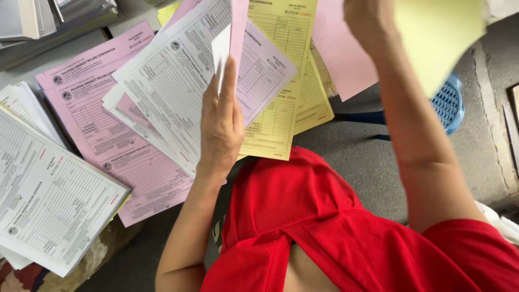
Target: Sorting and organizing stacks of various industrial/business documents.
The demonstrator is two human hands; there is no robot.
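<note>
Holding a white and pink sheet (pixel 230 32) up in the left hand (pixel 220 127), fingers pinching its edge. Gripping a yellow sheet (pixel 438 38) in the raised right hand (pixel 367 21) (fingers closed on it). Keeping both apart, above the paper piles (pixel 108 135) on the table, for neat sorting.

We get one head-worn view, looking steeply down, close over both raised forearms and the paper-covered grey work surface (pixel 70 51).
</note>
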